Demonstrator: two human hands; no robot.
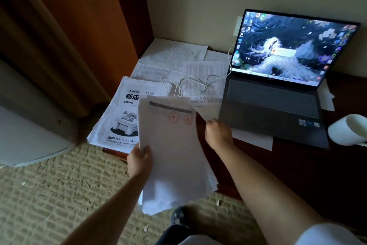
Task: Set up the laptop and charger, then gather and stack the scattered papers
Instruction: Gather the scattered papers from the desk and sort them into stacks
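Note:
An open laptop (278,86) with its screen lit stands on the dark desk (297,175) at the right. A white charger cable (198,84) runs from the laptop's left side across the papers. My left hand (139,160) grips the left edge of a stack of white sheets (174,155) held above the desk's front edge. My right hand (217,132) pinches the corner of a sheet (206,112) beside the laptop. Scattered papers (174,54) cover the desk's back left corner. A flyer with a cartoon (121,117) tops a pile at the left edge.
A white mug (349,129) sits at the right edge, close to the laptop's front corner. More sheets (254,139) poke out from under the laptop. A white appliance (29,135) and a wooden panel (89,26) stand to the left. Patterned carpet (59,195) lies below.

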